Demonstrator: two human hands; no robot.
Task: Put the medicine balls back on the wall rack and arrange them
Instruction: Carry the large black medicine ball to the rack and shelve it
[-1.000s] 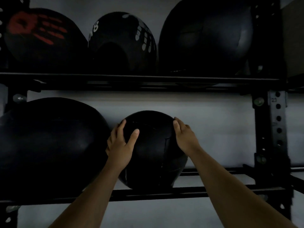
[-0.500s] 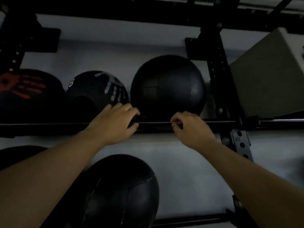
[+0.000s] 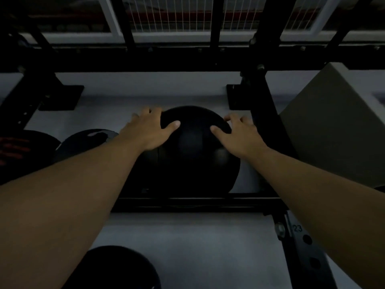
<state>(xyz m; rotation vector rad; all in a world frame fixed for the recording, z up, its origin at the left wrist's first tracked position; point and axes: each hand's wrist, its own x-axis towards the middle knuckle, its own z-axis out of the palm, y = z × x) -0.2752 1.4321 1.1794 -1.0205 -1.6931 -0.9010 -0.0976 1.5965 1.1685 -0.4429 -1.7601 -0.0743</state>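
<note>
Head view: a large black medicine ball (image 3: 187, 159) sits on the upper rail (image 3: 187, 202) of the wall rack, against the pale wall. The left hand (image 3: 148, 130) and right hand (image 3: 239, 134) lie spread on its upper sides, each grip apart and pressed to the ball. Left of it a white-marked ball (image 3: 87, 140) shows; another ball (image 3: 116, 268) sits below.
</note>
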